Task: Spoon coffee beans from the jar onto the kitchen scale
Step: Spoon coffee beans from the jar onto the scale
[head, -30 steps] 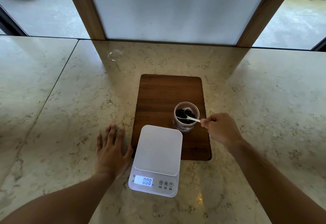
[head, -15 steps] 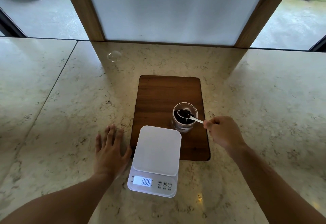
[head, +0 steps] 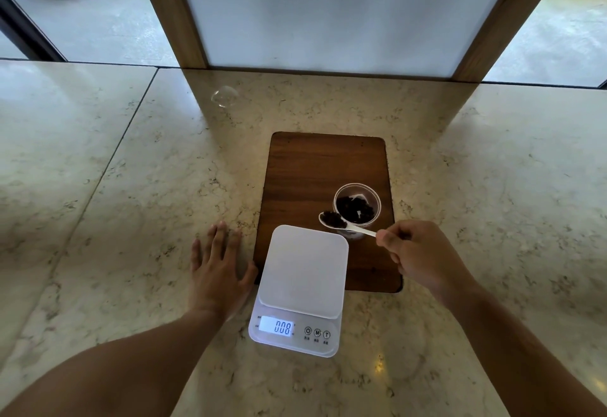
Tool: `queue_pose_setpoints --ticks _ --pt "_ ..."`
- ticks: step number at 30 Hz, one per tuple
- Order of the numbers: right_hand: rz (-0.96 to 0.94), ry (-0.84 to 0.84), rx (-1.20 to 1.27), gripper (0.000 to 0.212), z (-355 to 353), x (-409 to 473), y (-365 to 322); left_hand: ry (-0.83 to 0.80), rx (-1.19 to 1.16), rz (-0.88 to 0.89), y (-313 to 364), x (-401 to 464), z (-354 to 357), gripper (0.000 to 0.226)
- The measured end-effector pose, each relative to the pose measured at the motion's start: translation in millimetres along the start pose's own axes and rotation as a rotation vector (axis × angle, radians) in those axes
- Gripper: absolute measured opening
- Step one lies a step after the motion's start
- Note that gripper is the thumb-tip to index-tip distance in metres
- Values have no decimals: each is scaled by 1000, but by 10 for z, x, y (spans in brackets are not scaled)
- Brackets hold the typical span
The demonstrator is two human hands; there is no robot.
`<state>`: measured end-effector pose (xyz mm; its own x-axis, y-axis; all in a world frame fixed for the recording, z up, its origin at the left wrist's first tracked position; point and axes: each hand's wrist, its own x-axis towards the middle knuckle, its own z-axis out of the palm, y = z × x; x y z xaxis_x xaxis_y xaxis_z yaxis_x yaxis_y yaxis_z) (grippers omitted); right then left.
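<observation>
Beans (head: 333, 219) fill the bowl of a small white spoon (head: 345, 223), dark and piled up. The right hand (head: 423, 260) pinches the end of the spoon's thin handle with its fingers curled in tight. The spoon's bowl is up in the air, by the near left edge of the jar (head: 357, 209) and just past the far right corner of the scale (head: 300, 288).

The jar is clear and round with no lid on. It stands on the right side of a brown wooden board (head: 312, 170). More dark beans lie inside it, and a pale bit shows among them, but what it is cannot be told.

The scale is white, with a flat square top that has nothing on it. Its far part sits over the near edge of the board, and its near part is on the stone counter (head: 131, 203). Its little lit screen (head: 282, 327) reads 0.08, though the digits are small. 3 round buttons (head: 317, 332) sit in a row beside the screen.

The left hand (head: 218, 272) lies flat on the counter, palm down, fingers spread a little, holding nothing. It is just left of the scale, and its thumb is close to the corner of the board.

Far back on the counter lies 1 small clear round thing (head: 225, 96), too blurry to name.
</observation>
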<state>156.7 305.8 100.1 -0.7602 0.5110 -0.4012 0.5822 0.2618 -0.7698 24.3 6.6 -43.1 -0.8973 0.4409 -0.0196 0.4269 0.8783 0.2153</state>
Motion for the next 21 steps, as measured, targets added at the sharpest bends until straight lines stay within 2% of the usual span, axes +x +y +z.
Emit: queue_pose_setpoints --ticks 10,21 --pt "45 -83 -88 26 517 -201 323 -11 2 7 9 1 -20 78" --pt "-71 45 -76 21 609 -260 424 -29 11 -1 8 -3 -23 79"
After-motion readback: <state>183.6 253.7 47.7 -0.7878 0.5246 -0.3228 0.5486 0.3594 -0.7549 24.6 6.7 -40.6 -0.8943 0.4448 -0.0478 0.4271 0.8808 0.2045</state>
